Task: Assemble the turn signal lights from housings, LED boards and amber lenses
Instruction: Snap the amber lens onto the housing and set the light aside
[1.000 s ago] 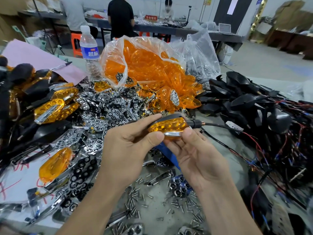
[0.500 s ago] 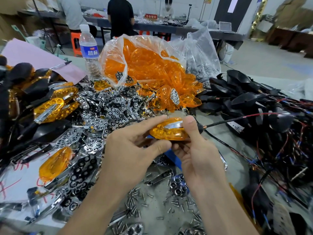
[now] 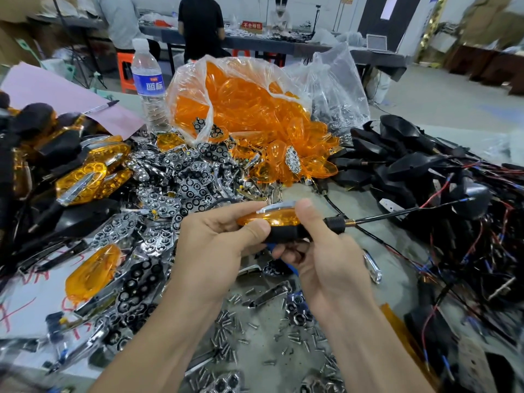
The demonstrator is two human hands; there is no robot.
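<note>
Gripping turn signal light (image 3: 272, 222) (amber lens up): left hand (image 3: 215, 245), right hand (image 3: 326, 251)

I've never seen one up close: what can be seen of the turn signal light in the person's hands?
The turn signal light has a glossy amber lens, topped by a chrome strip, over a matte black housing. A black threaded stem sticks out to the right, a thin cable running on from it. It is held roughly level above the table, the left hand and the right hand gripping either end.
</note>
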